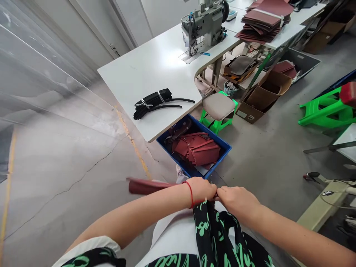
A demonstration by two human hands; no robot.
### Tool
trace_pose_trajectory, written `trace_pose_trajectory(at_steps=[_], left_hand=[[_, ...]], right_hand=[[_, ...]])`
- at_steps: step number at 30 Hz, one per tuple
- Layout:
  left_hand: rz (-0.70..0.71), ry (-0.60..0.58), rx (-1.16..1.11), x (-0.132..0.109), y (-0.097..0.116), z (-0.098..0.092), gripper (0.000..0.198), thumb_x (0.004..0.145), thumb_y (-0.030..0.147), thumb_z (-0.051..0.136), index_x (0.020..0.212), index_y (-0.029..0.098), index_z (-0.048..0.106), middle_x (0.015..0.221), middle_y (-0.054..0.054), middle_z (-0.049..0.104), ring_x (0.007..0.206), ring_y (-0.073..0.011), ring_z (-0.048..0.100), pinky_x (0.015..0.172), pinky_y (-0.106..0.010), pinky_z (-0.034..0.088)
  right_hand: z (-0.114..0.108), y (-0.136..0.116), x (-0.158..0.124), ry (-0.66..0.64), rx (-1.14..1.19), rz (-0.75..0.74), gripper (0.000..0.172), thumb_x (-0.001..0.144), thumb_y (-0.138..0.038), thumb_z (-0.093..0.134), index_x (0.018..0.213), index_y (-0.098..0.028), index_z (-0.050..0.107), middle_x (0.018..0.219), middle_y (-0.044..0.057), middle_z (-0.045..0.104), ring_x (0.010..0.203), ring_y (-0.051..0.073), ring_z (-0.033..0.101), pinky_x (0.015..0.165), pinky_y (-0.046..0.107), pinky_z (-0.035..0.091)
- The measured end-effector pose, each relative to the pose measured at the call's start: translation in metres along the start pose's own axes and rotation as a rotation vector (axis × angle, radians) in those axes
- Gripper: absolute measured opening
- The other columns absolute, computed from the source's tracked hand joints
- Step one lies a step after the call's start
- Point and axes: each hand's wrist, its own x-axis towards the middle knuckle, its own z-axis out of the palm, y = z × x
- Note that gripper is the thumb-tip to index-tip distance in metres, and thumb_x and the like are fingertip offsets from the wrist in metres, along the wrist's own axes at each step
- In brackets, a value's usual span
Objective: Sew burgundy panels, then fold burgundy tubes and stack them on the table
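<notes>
My left hand [200, 190], with a red string round the wrist, is closed on a dark red leather piece [147, 186] that sticks out to the left. My right hand [236, 200] is closed too, knuckles touching the left hand's fingertips; what it grips is hidden. Both hands are held above my lap, over black cloth with green print [214, 233]. Just beyond the hands stands a blue bin [222, 155] with several dark red leather pieces [198, 150] in it.
A white table [144, 70] carries a bundle of black straps [155, 102], a grey sewing machine [204, 26] and stacks of dark red leather [264, 18]. A padded green stool [218, 109], cardboard boxes [261, 98] and another green stool [325, 109] stand on the concrete floor.
</notes>
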Motion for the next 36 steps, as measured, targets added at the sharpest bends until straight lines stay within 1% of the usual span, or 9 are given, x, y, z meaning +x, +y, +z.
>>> trace_pose_trajectory(at_steps=[5, 8, 12, 16, 20, 24, 27, 30, 36], left_hand=[[-0.221, -0.014, 0.071, -0.044, -0.049, -0.022, 0.024, 0.094, 0.040, 0.048, 0.095, 0.019, 0.059, 0.085, -0.010, 0.070, 0.078, -0.0292, 0.070, 0.064, -0.037, 0.053], [-0.245, -0.056, 0.069, -0.062, -0.077, -0.043, 0.032, 0.095, 0.048, 0.042, 0.099, 0.019, 0.057, 0.082, -0.009, 0.068, 0.076, -0.0291, 0.069, 0.063, -0.036, 0.052], [-0.178, -0.083, 0.126, -0.066, -0.090, -0.065, 0.039, 0.095, 0.054, 0.038, 0.101, 0.020, 0.056, 0.081, -0.009, 0.069, 0.074, -0.0295, 0.068, 0.061, -0.036, 0.051], [-0.153, -0.028, 0.114, -0.073, -0.118, -0.093, 0.035, 0.096, 0.050, 0.038, 0.100, 0.019, 0.053, 0.081, -0.008, 0.069, 0.074, -0.0277, 0.068, 0.062, -0.033, 0.051], [-0.107, -0.085, 0.148, -0.095, -0.161, -0.122, 0.029, 0.094, 0.049, 0.045, 0.095, 0.021, 0.052, 0.081, -0.008, 0.069, 0.074, -0.0274, 0.068, 0.062, -0.033, 0.051], [-0.019, -0.199, 0.152, -0.112, -0.178, -0.130, 0.026, 0.092, 0.045, 0.050, 0.101, 0.021, 0.053, 0.084, -0.008, 0.071, 0.073, -0.0292, 0.068, 0.062, -0.037, 0.053], [0.047, -0.262, 0.121, -0.110, -0.179, -0.130, 0.026, 0.092, 0.043, 0.052, 0.104, 0.020, 0.054, 0.085, -0.008, 0.071, 0.073, -0.0293, 0.069, 0.064, -0.038, 0.054], [0.052, -0.250, 0.094, -0.094, -0.179, -0.130, 0.027, 0.092, 0.044, 0.052, 0.104, 0.020, 0.054, 0.086, -0.009, 0.071, 0.075, -0.0302, 0.069, 0.064, -0.039, 0.054], [0.064, -0.147, 0.064, -0.040, -0.162, -0.129, 0.029, 0.094, 0.047, 0.047, 0.104, 0.020, 0.054, 0.084, -0.010, 0.071, 0.076, -0.0307, 0.069, 0.064, -0.038, 0.053]], right_hand=[[-0.013, 0.029, 0.001, 0.067, 0.116, 0.081, 0.025, 0.100, -0.027, 0.034, 0.093, -0.023, 0.058, 0.080, 0.000, 0.066, 0.062, 0.015, 0.063, 0.049, 0.025, 0.035], [-0.024, 0.042, 0.011, 0.184, 0.057, 0.021, 0.028, 0.100, -0.025, 0.030, 0.092, -0.022, 0.056, 0.072, 0.000, 0.064, 0.055, 0.015, 0.059, 0.047, 0.026, 0.029], [-0.047, 0.023, 0.049, 0.295, -0.070, -0.172, 0.030, 0.100, -0.025, 0.031, 0.078, -0.020, 0.051, 0.060, -0.001, 0.056, 0.047, 0.014, 0.051, 0.045, 0.029, 0.023], [-0.082, 0.001, 0.085, 0.476, -0.148, -0.049, 0.031, 0.102, -0.028, 0.032, 0.084, -0.017, 0.054, 0.065, 0.002, 0.055, 0.053, 0.015, 0.051, 0.048, 0.030, 0.026], [-0.105, -0.005, 0.099, 0.519, -0.143, -0.186, 0.020, 0.099, -0.020, 0.039, 0.088, -0.016, 0.055, 0.067, 0.001, 0.052, 0.056, 0.016, 0.046, 0.053, 0.031, 0.028], [-0.111, -0.016, 0.103, 0.516, -0.109, -0.247, 0.019, 0.092, -0.008, 0.043, 0.079, -0.017, 0.054, 0.066, 0.002, 0.050, 0.056, 0.017, 0.041, 0.054, 0.032, 0.025], [-0.112, -0.022, 0.105, 0.474, 0.010, -0.236, 0.023, 0.091, -0.005, 0.037, 0.081, -0.015, 0.055, 0.070, 0.005, 0.053, 0.060, 0.017, 0.043, 0.056, 0.032, 0.028], [-0.111, -0.014, 0.108, 0.410, 0.067, -0.233, 0.024, 0.090, -0.003, 0.035, 0.084, -0.014, 0.055, 0.068, 0.004, 0.052, 0.059, 0.017, 0.041, 0.054, 0.031, 0.027], [-0.113, 0.045, 0.121, 0.414, -0.015, -0.317, 0.024, 0.087, -0.004, 0.035, 0.080, -0.015, 0.056, 0.065, 0.003, 0.050, 0.054, 0.017, 0.039, 0.050, 0.031, 0.027]])
